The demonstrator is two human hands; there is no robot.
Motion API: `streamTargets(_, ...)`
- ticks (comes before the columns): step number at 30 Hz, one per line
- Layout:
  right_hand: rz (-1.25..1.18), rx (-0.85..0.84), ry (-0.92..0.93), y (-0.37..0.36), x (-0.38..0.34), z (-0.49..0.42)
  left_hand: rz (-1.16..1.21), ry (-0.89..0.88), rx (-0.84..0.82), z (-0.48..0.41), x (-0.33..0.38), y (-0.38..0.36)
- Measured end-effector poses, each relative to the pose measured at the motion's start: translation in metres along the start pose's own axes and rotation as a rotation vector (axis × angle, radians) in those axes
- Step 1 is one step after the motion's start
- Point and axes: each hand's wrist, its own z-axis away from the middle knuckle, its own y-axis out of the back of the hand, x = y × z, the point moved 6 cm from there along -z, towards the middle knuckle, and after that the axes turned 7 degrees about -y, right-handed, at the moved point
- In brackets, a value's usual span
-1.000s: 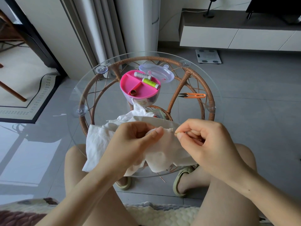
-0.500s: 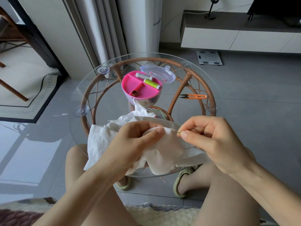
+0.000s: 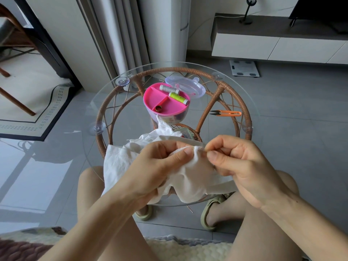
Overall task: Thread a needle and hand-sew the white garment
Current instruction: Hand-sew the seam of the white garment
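The white garment (image 3: 190,172) is bunched over the near edge of the round glass table (image 3: 243,95). My left hand (image 3: 156,166) grips a fold of it, thumb pressed on top of the cloth. My right hand (image 3: 237,159) pinches the needle between thumb and forefinger right at the fabric edge beside my left thumb. The needle is almost wholly hidden by my fingertips. I cannot make out the thread.
A pink sewing-kit tray (image 3: 165,102) holds a grey spool (image 3: 169,88) and a green spool (image 3: 178,97), with its clear lid (image 3: 190,87) behind. Orange thread snips (image 3: 226,113) lie at the table's right. A white scale (image 3: 244,68) sits on the floor.
My right hand drew a little away to the right, then came back to the fabric edge beside my left thumb. My left hand has kept its hold on the cloth.
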Motion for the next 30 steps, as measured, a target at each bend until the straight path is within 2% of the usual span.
streamTargets(6,0.07,-0.086,0.041,-0.002,0.003,-0.001,-0.025,-0.029,0.031,0.0,0.003,0.004)
streamTargets(10,0.209,-0.023,0.064,0.007,0.005,0.002,-0.023,-0.027,0.044,0.003,0.005,0.004)
streamTargets(14,0.239,0.035,0.135,0.005,0.001,0.004,-0.049,-0.044,0.044,0.003,0.007,0.002)
streamTargets(18,0.231,0.022,0.213,-0.007,-0.006,0.003,-0.101,-0.066,0.033,0.002,0.005,0.002)
streamTargets(24,0.397,0.1,0.286,0.007,-0.006,0.005,-0.106,-0.104,0.048,0.003,0.005,0.003)
streamTargets(28,0.432,0.109,0.364,0.001,-0.014,0.006,-0.18,-0.117,0.046,0.002,0.004,0.002)
streamTargets(30,0.536,0.135,0.421,0.001,-0.02,0.008,-0.217,-0.121,0.051,0.002,0.004,0.003)
